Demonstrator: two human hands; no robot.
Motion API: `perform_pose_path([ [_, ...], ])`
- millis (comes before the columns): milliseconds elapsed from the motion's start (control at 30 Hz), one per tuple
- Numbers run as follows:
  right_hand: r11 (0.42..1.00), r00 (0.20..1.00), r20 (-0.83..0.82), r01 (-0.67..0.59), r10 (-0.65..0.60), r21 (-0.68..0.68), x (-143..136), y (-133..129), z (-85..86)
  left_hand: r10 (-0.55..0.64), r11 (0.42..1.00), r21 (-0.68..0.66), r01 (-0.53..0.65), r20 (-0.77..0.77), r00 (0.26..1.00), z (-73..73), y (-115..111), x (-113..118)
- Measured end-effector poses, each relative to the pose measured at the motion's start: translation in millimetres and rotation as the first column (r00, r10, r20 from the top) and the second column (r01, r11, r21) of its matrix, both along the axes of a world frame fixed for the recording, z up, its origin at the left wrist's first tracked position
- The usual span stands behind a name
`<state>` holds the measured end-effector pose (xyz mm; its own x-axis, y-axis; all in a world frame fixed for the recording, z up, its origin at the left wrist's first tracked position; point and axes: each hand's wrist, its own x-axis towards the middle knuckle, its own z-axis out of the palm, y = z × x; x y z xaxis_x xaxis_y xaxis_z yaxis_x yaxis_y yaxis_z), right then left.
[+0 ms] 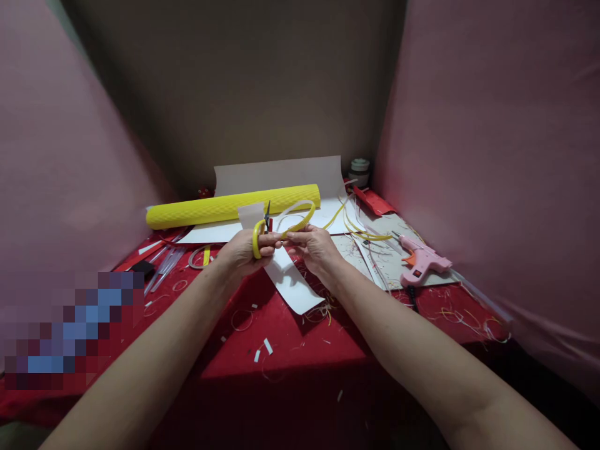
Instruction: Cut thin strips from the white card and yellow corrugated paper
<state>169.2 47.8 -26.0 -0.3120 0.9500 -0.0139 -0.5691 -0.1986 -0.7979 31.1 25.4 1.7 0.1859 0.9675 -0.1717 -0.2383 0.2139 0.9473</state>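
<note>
Mid-frame, I've the left hand curled round scissors, the right hand pinching the strip, its end lost behind fingers; upper right, I can't see inside the jar!

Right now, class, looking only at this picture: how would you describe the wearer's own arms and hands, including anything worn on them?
The left hand and right hand are ungloved. The left forearm and right forearm show no sleeve, watch or bracelet. Rings are too small to make out.
</note>
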Motion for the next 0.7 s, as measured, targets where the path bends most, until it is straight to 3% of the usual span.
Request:
perform_pose_path([
  [233, 0.999, 0.991, -0.126, -0.047, 0.044, -0.027, 0.9, 6.7, 0.1, 0.1, 0.989, 0.114, -0.094, -0.047, 0.994, -7.5, -4.0, 12.7],
  [367, 0.999, 0.996, -0.086, -0.024, 0.02, -0.048, 0.3, 6.6, -2.9, 0.133, 0.973, 0.195, -0.123, -0.035, 0.991, -11.0, -5.8, 10.3],
  [500, 0.994, 0.995, -0.065, -0.086, 0.081, -0.074, -0.6, 3.6, -3.8, 0.161, 0.967, 0.21, -0.144, -0.068, 0.985, -12.2, -7.2, 8.2],
  [700, 0.996, 0.994, -0.08, -0.081, 0.077, -0.037, -3.3, 1.7, -3.1, 0.21, 0.96, 0.235, -0.15, -0.254, 0.944, -9.4, -10.0, 6.5],
])
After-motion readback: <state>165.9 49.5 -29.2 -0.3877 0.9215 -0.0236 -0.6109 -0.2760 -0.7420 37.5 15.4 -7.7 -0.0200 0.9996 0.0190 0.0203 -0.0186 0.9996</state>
